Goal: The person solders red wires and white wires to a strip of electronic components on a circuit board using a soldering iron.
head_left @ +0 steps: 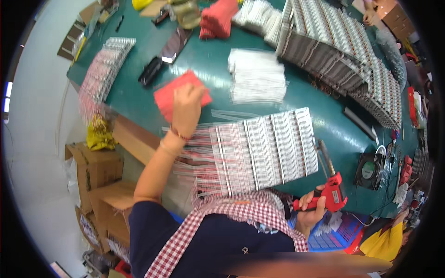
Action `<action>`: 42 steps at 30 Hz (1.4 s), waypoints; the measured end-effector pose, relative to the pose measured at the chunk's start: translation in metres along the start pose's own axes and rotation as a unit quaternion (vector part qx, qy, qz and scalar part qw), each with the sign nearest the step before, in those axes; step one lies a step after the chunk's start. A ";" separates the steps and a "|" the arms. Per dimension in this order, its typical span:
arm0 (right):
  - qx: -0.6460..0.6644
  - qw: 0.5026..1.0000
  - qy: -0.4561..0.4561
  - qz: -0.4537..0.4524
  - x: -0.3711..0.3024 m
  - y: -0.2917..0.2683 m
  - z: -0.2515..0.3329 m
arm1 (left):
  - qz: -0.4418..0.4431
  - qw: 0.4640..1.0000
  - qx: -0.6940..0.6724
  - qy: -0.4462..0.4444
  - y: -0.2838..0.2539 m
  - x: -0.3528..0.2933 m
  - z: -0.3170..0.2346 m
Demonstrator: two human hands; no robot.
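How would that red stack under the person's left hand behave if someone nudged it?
The red stack would probably slide apart, since thin ends poke out and no band shows. Single pieces may bend easily, looking so slender. Lying flat beneath the left hand, it seems unlikely to roll.

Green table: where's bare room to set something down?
Bare: between black case and pink-white bundle; also between near white stack, far red pile and the red stack under the left hand. Crowded: far edge, with far white pile and grey block.
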State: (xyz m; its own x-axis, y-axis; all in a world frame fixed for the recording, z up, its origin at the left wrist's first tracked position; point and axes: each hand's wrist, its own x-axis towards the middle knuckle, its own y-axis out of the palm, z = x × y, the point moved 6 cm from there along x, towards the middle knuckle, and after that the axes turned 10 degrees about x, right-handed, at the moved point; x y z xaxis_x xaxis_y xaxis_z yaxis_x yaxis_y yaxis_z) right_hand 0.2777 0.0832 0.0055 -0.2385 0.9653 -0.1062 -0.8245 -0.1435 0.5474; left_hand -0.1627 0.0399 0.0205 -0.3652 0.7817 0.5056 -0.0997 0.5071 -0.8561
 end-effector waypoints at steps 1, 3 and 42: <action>0.010 1.000 0.006 -0.005 0.003 0.003 -0.001 | 0.002 0.999 -0.050 -0.011 -0.006 0.004 -0.005; 0.024 1.000 -0.002 -0.010 0.004 0.003 -0.001 | -0.005 0.995 -0.104 -0.009 -0.017 0.007 -0.029; -0.284 0.942 0.168 -0.062 0.017 0.059 -0.033 | 0.106 0.946 -0.162 0.260 0.025 -0.004 -0.129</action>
State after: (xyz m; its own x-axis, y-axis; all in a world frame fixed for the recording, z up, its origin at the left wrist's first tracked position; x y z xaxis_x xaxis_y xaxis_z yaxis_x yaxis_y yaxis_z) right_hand 0.2085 0.0840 0.0086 -0.1922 0.8726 -0.4490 -0.9755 -0.2196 -0.0093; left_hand -0.0442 0.0961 0.0108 0.1689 0.9086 0.3820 0.2444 0.3369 -0.9093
